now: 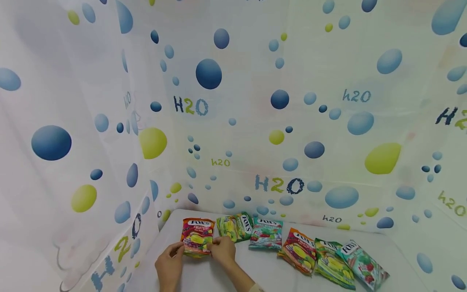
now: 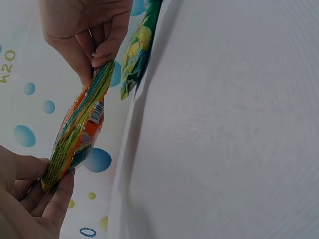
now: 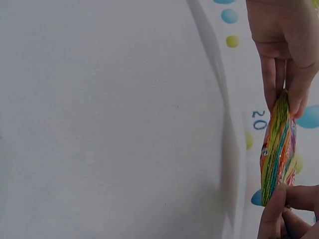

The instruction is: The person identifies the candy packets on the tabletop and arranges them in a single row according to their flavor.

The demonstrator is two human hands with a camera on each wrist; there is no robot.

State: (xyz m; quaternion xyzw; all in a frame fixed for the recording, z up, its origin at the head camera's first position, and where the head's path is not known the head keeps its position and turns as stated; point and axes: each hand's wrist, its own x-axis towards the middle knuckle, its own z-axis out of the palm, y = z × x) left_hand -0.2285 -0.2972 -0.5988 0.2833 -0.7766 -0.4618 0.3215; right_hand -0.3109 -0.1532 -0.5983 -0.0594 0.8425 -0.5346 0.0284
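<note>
An orange-and-red FOX'S Fruits candy bag (image 1: 198, 234) faces the head camera, held upright at the table's left part. My left hand (image 1: 169, 263) pinches its lower left edge, and my right hand (image 1: 223, 250) pinches its lower right edge. Green-yellow and teal strips show along its underside in both wrist views; I cannot tell whether these belong to further bags behind it. The left wrist view has my left hand (image 2: 30, 194) low and my right hand (image 2: 87, 35) at the top. To the right of the held bag lies a green FOX'S bag (image 1: 235, 227).
Beside the green bag is a teal FOX'S bag (image 1: 266, 234). Further right lie an orange bag (image 1: 300, 251), a green bag (image 1: 333, 263) and a teal bag (image 1: 365, 265), overlapping. The white-covered table (image 1: 270, 271) meets curtains (image 1: 251, 134) printed with blue and green drops.
</note>
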